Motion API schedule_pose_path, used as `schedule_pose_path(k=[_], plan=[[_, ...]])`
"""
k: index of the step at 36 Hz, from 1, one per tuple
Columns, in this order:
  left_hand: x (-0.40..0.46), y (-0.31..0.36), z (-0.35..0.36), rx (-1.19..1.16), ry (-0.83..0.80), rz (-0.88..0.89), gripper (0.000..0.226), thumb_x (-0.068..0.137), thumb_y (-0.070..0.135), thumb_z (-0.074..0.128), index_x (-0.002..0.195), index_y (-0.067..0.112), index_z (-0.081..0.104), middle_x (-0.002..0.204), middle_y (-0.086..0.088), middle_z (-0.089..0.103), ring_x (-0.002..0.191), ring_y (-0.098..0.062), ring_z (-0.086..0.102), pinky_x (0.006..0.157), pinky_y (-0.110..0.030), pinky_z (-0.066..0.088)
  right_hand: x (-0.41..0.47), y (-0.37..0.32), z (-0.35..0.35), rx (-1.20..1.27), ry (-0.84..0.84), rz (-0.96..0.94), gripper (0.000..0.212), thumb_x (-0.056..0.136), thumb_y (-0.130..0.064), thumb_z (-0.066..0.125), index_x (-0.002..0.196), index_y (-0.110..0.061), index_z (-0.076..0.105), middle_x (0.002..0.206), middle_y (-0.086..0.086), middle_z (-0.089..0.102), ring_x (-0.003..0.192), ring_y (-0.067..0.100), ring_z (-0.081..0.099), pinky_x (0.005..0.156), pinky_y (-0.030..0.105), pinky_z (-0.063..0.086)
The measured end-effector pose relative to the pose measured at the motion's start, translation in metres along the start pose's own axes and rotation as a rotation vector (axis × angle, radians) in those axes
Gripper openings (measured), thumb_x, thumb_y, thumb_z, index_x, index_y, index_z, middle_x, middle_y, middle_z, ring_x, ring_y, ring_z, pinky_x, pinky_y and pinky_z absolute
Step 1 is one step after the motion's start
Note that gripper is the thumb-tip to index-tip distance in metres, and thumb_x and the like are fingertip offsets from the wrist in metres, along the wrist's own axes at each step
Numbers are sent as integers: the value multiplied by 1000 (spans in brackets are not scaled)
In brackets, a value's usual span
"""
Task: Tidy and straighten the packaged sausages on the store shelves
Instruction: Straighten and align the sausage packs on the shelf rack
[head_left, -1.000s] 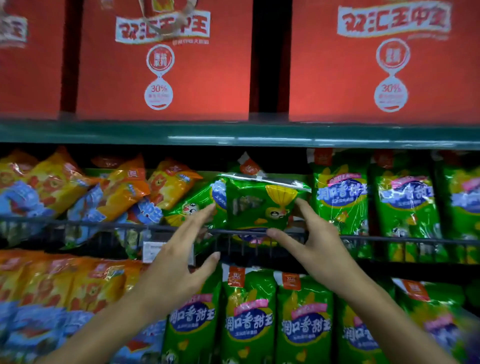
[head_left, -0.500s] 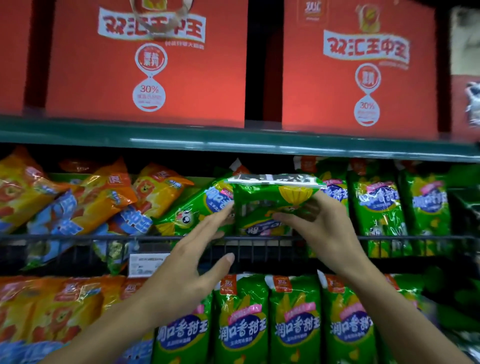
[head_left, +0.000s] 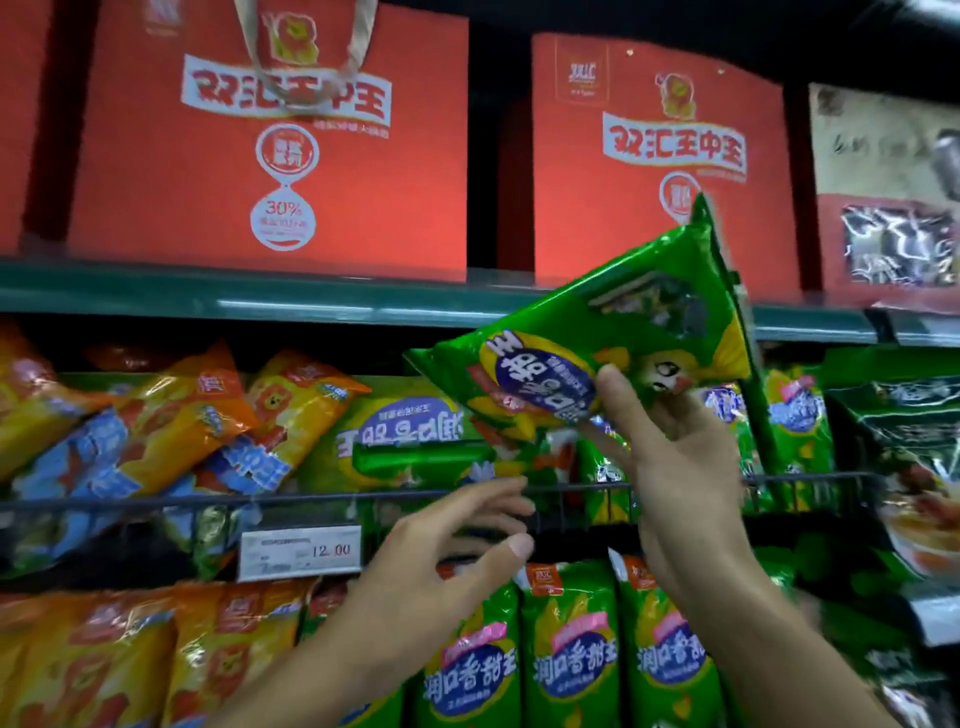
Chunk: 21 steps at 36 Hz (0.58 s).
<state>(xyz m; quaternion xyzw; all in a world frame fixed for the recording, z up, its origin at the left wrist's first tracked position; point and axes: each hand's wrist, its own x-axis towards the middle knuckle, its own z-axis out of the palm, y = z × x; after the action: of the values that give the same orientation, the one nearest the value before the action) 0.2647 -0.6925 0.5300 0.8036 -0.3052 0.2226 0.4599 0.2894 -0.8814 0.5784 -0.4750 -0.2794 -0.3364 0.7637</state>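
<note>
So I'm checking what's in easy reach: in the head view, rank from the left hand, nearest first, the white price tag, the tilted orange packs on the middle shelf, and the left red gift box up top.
From the left hand:
1. White price tag, just left of it on the rail.
2. Tilted orange packs, up and left.
3. Left red gift box, top shelf.

A shop: stocked shelves (head_left: 311, 299), a price tag (head_left: 300, 552) reading 12.00 at seven o'clock on a wire rail (head_left: 156, 501), red gift boxes (head_left: 270, 140) at eleven, sausage packs (head_left: 569, 654) in rows below.
</note>
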Motion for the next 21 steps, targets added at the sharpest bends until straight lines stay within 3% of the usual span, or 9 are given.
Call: schedule_pose_path(k=[4,6,9,11,13,15,18,21], plan=[[4,4,8,-174,-19,-16,60,92,52,63,145,47,36,136,32,54,128,9,51,101,-21,49,-19,-2,18,235,-26,218,30,91,-25,67,113,-4,66,105,6,77,103,19,73,85,30,60],[7,6,14,-307,53,-15,51,86,49,64,135,48,49,131,32,59,127,9,52,101,-21,50,-27,-2,26,324,-46,331,33,92,-26,65,113,-1,66,106,10,77,104,22,73,91,35,59],[7,8,24,-490,162,-29,36,86,54,69,121,46,67,126,28,65,125,5,56,110,-34,42,-37,-1,35,436,-57,486,41,91,-29,65,117,3,65,109,16,75,106,28,72,97,41,52],[5,7,26,-585,180,-82,63,78,68,73,133,40,59,136,23,61,131,1,53,117,-38,33,-42,1,39,478,-73,548,47,91,-29,65,124,4,62,113,18,74,108,28,71,97,41,52],[4,6,26,-702,289,-157,105,56,81,79,146,34,48,144,20,55,134,-2,50,122,-44,28,-46,1,41,510,-76,591,48,92,-27,66,126,6,59,115,19,73,109,29,71,95,41,55],[5,9,25,-806,366,-170,123,48,82,81,151,29,41,147,15,53,135,-6,50,122,-46,27,-50,-1,44,531,-83,621,49,91,-24,68,126,9,57,115,22,72,108,29,71,90,38,60],[4,20,24,-934,417,-134,104,63,70,81,144,14,48,136,4,65,128,-12,59,119,-45,33,-57,-4,48,531,-106,642,48,90,-22,69,122,12,58,111,24,72,104,30,73,84,33,61],[2,31,19,-881,493,-50,61,74,53,71,111,5,65,112,-9,75,112,-20,70,110,-46,44,-62,-5,53,514,-172,682,47,91,-30,66,120,8,63,112,23,73,105,30,72,87,37,60]])
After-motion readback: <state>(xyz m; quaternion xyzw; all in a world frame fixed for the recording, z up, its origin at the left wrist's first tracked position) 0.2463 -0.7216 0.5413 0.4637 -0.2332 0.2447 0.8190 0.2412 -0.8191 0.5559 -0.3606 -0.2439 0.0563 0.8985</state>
